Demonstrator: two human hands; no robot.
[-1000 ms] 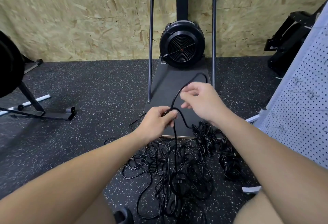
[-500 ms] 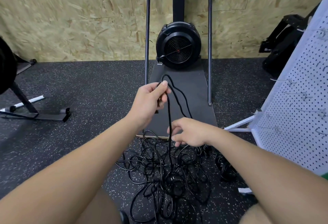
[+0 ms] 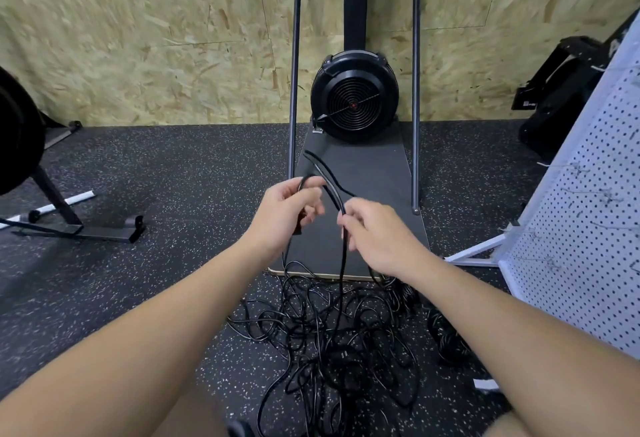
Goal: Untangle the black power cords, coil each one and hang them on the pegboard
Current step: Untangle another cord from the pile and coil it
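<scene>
head view: one camera, looking down past both forearms at the floor (image 3: 145, 173), dark rubber with pale specks.
left hand (image 3: 287, 215): fingers curled round loops of a black cord (image 3: 329, 184), gripping them at about chest height over the grey platform (image 3: 367, 187).
right hand (image 3: 377, 236): fingers pinch the same cord just right of the left hand; the two hands are near each other, not touching.
held cord: arches up between the hands, then drops straight down from the right hand into the pile.
tangled cords (image 3: 332, 336): a loose black heap on the floor just before the platform's near edge.
bundled cords (image 3: 446, 339): darker clump to the right of the heap.
pegboard (image 3: 595, 215): white, leaning at the right edge, wire hooks on it.
fan machine (image 3: 355, 97): black, upright at the platform's far end, against the chipboard wall (image 3: 138, 38).
</scene>
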